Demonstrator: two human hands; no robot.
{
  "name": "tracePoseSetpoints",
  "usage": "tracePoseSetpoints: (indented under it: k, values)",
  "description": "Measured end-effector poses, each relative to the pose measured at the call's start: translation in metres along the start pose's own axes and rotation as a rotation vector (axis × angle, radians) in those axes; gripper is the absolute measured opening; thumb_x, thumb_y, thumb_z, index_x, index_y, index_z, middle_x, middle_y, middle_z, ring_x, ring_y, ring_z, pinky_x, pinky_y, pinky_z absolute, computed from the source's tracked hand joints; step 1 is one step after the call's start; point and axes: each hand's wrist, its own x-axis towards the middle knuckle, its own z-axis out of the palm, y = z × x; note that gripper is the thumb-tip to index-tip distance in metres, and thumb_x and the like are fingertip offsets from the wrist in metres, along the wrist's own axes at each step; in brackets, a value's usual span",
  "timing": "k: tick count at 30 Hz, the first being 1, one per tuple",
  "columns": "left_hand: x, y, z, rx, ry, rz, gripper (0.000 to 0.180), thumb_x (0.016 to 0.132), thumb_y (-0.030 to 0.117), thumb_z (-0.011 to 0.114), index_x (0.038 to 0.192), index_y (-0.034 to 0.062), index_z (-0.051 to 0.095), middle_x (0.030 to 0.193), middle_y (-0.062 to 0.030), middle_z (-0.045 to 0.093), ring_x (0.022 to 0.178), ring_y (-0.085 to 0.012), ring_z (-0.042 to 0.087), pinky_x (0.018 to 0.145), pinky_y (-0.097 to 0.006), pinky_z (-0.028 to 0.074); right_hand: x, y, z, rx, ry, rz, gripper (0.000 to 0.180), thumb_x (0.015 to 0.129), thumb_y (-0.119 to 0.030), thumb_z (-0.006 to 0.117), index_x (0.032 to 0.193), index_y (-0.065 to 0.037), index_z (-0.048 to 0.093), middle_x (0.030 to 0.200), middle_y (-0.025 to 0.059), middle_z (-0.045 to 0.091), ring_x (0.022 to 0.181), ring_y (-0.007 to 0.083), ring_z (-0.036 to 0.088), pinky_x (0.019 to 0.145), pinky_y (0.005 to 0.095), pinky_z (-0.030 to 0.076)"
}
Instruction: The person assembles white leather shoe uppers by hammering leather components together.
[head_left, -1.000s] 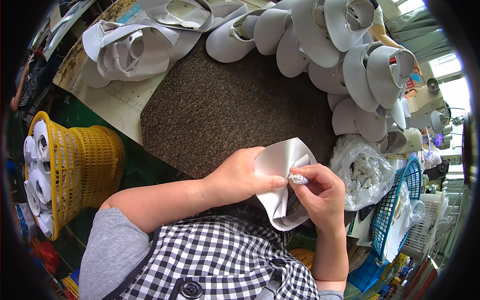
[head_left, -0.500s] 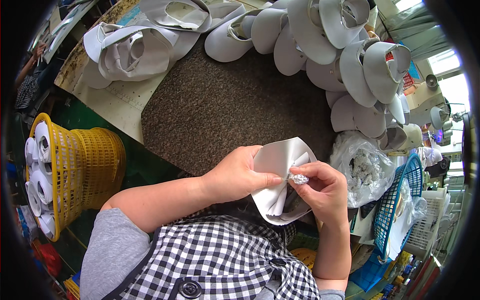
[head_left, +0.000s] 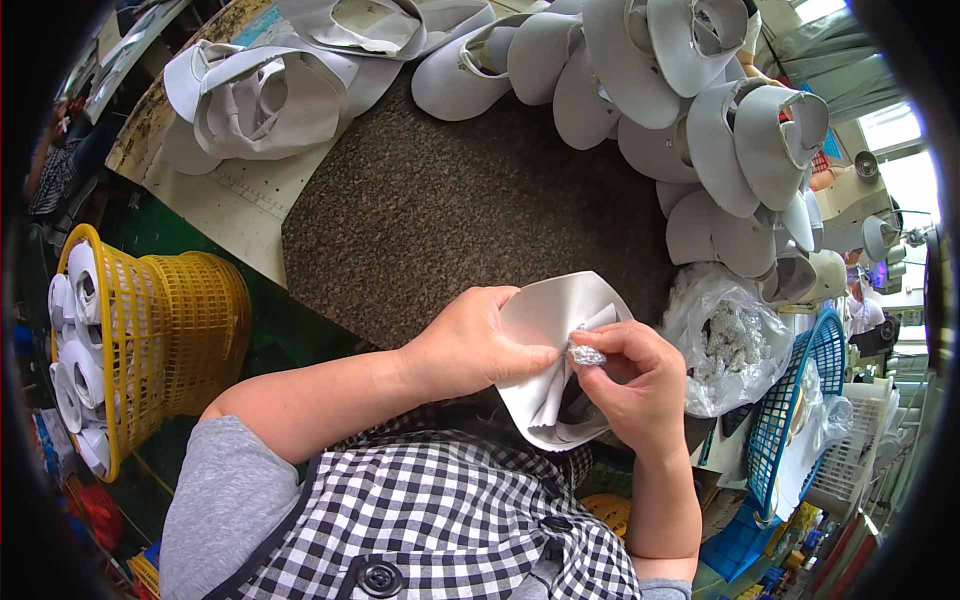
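Observation:
My left hand [head_left: 474, 342] grips a white, leather-like shoe upper [head_left: 535, 305], its thumb pressed on the folded middle. The upper is bent, with its inside partly showing below. In my right hand [head_left: 640, 375] a small, shiny silver ornament [head_left: 587, 356] is pinched between thumb and fingertips, against the middle of the upper. Whether the ornament is fixed to the upper, I cannot tell. A clear plastic bag [head_left: 690, 300] holding a heap of similar silver pieces [head_left: 733, 335] is beside my right hand.
Several white uppers [head_left: 765, 150] are piled around the table's far and right sides, with more [head_left: 270, 105] at far left. A dark speckled mat [head_left: 430, 200] covers the table. Yellow baskets [head_left: 200, 300] with white rolls [head_left: 85, 350] stand left; a blue basket [head_left: 775, 440] stands right.
Both hands have shifted slightly left with the upper. My right fingers and the silver ornament have come a little closer to my left thumb.

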Motion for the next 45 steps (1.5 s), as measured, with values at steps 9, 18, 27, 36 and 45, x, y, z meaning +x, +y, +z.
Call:
tracePoseSetpoints:
  k: [9,18,27,36,45]
  values:
    - [-0.009,-0.014,-0.002,-0.043,0.135,-0.022,0.036,0.084,0.010,0.070,0.115,-0.0030,0.058,0.105,-0.0088,0.065,0.095,-0.0132,0.063,0.085,-0.028,0.052,0.005,0.007,0.020,-0.230,0.063,-0.106,0.017,0.073,-0.002,0.070,0.090,-0.001,0.069,0.085,0.0098,0.067,0.074,0.0189,0.067,0.065,0.0283,0.054]
    - [-0.016,-0.014,-0.004,-0.280,0.077,-0.115,0.038,0.084,0.007,0.069,0.119,-0.0037,0.056,0.108,-0.0108,0.065,0.099,-0.0158,0.063,0.089,-0.030,0.052,0.000,0.005,0.026,-0.241,0.068,-0.097,0.015,0.074,-0.001,0.071,0.089,-0.001,0.067,0.083,0.0106,0.067,0.070,0.0197,0.067,0.062,0.0289,0.054]
    - [-0.023,-0.010,0.007,0.003,0.217,-0.015,0.032,0.086,0.006,0.065,0.114,-0.0045,0.057,0.105,-0.0106,0.065,0.096,-0.0158,0.064,0.084,-0.029,0.053,-0.006,0.005,0.039,-0.642,0.048,-0.396,0.026,0.072,-0.002,0.069,0.097,-0.004,0.061,0.088,0.0114,0.062,0.084,0.0285,0.064,0.072,0.0371,0.053]
    - [-0.018,0.007,0.042,0.674,0.353,0.949,0.040,0.073,0.002,0.074,0.111,-0.0020,0.063,0.101,-0.0143,0.061,0.086,-0.0264,0.064,0.076,-0.036,0.053,-0.020,0.004,0.026,-0.044,0.530,-0.384,0.028,0.070,0.009,0.068,0.098,0.003,0.066,0.094,0.0135,0.068,0.085,0.0203,0.066,0.078,0.0292,0.052]
    - [-0.025,0.010,0.068,0.992,0.170,1.205,0.045,0.082,0.008,0.062,0.123,-0.0085,0.057,0.122,-0.0176,0.049,0.112,-0.0318,0.053,0.095,-0.038,0.051,-0.037,0.011,0.025,1.444,0.295,-0.313,0.062,0.091,-0.034,0.051,0.137,0.006,0.040,0.135,0.0237,0.049,0.121,0.0323,0.052,0.104,0.0401,0.044]
